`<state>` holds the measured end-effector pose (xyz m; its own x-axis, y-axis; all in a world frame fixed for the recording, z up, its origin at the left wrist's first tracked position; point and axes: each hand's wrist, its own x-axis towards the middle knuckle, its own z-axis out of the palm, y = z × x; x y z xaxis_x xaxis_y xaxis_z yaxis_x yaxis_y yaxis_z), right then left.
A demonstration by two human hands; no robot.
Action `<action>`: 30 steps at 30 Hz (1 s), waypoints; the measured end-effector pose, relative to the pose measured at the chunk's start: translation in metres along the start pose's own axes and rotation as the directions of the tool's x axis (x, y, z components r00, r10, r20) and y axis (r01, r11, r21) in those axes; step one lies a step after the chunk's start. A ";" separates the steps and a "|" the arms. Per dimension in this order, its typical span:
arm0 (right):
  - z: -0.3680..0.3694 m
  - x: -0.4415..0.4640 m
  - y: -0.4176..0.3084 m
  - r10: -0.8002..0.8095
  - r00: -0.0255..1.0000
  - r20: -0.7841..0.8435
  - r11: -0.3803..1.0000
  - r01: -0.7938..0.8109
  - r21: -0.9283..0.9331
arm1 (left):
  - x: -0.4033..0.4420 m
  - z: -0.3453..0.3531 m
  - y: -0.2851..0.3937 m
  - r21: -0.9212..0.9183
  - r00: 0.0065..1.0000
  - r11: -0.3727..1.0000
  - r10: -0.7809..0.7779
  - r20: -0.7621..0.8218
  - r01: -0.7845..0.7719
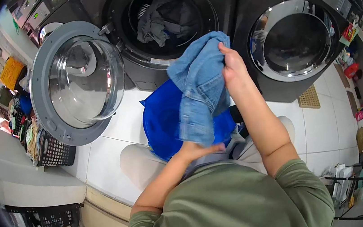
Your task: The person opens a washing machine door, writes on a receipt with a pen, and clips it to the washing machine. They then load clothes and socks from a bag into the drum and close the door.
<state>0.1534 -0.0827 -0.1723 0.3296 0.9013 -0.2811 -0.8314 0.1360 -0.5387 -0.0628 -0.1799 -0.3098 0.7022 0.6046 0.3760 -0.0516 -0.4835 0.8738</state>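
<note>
A light blue denim garment [203, 83] hangs in front of me above a blue bag [162, 120] on the floor. My right hand [233, 66] grips its upper right edge, fingers closed on the cloth. Near the garment's lower end is my left hand [197, 150], slightly blurred, with its thumb out to the right; its other fingers are hidden behind the cloth, so its grip cannot be made out. Behind the garment, the open drum [163, 22] of a dark front-loading machine holds grey and dark clothes.
The machine's round glass door [79, 83] stands wide open at the left. Another machine [292, 41] at the right has its door shut. A dark laundry basket [54, 149] with clothes stands at the far left. A tan mat [308, 98] lies on the white tiles.
</note>
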 end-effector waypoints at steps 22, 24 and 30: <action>-0.013 -0.017 -0.087 -0.202 0.826 0.526 0.523 0.545 -0.656 | 0.146 -0.211 0.133 0.581 0.973 0.814 0.124 -0.196 0.014; 0.009 -0.008 -0.071 -0.075 0.778 0.623 0.373 0.601 -0.706 | 0.162 -0.186 0.136 0.566 0.980 0.820 0.171 -0.105 -0.082; 0.049 -0.051 -0.018 -0.631 0.110 0.768 -0.339 0.851 -0.400 | 0.196 -0.162 0.119 0.593 0.995 0.801 -0.040 -0.092 0.087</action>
<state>0.1301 -0.1107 -0.1097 0.2170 0.3289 0.9191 0.7418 0.5564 -0.3743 -0.0460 -0.0162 -0.0826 0.6353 0.6793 0.3672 0.4410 -0.7095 0.5496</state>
